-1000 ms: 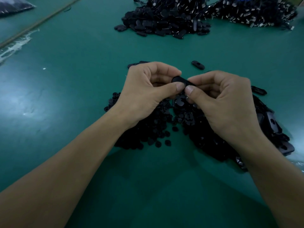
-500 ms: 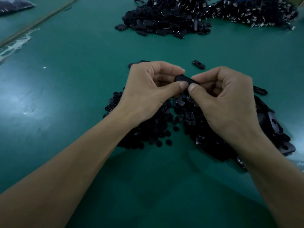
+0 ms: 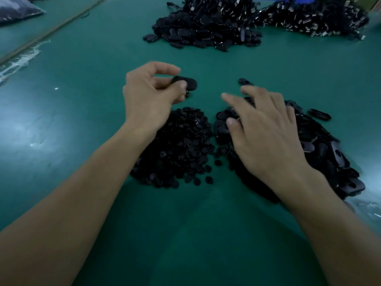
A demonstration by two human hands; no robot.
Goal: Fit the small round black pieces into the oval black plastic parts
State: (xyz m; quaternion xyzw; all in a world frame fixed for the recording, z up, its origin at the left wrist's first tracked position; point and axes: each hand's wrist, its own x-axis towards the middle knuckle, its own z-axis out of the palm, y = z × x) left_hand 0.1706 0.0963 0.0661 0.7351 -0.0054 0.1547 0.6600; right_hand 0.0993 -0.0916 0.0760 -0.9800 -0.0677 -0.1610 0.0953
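The left hand (image 3: pixel 152 96) is raised over the table (image 3: pixel 82 120), its fingers (image 3: pixel 165 68) and thumb pinching one oval part (image 3: pixel 185 82) by the near end. The far end sticks out free. Whether a round piece already sits in it cannot be told, since the part is dark and slightly blurred. The right hand (image 3: pixel 266 137) is spread low over the oval pile (image 3: pixel 321 153), its fingers (image 3: pixel 233 100) loose and straight and gripping nothing that shows. It is motion-blurred, so contact with the pile is uncertain. My reading is that one part is in hand between steps, either just fitted or waiting for its piece, while the right hand goes for stock. Much is left. The round pieces (image 3: pixel 177 147) lie in a thick heap just left of the oval pile, and both heaps look full. Two loose ovals (image 3: pixel 245 81) lie apart from the piles, one beyond the right hand and one at the pile's far right edge. A far heap (image 3: pixel 204 32) of similar dark ovals may be finished work, but that is a guess. A second heap (image 3: pixel 313 19) beside it shows metal glints and is too small to identify. Overall the job seems well short of done.
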